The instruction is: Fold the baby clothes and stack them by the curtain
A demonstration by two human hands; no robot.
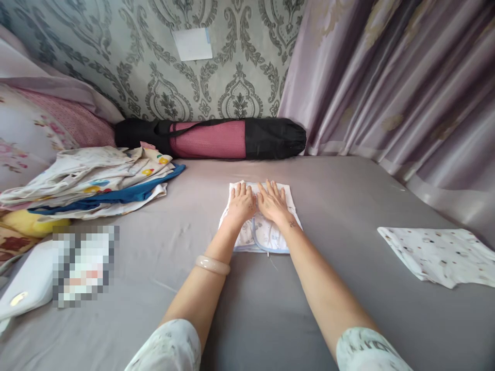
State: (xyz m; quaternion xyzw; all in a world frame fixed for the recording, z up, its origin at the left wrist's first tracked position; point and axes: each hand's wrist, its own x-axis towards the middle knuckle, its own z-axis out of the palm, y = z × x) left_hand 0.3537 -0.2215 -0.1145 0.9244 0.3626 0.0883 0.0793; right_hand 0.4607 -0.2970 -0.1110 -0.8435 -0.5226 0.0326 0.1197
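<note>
A small white printed garment with light-blue trim (263, 242) lies folded on the grey bed sheet in front of me. Flat on its left upper part rests my left hand (242, 202), fingers stretched out and pointing away from me. My right hand (271, 201) presses beside it on the right upper part, its fingers spread. The two hands almost meet at the thumbs. Both cover much of the cloth's far half, while its blue-edged near side shows between my forearms.
To the left is a pile of clothes (104, 178), near a white device (34, 275) and a pixelated object (87, 268). Another folded white printed garment (441, 255) lies right. A black and pink rolled-mat bag (209, 139) lies along the patterned wall, beside purple curtains (367, 77).
</note>
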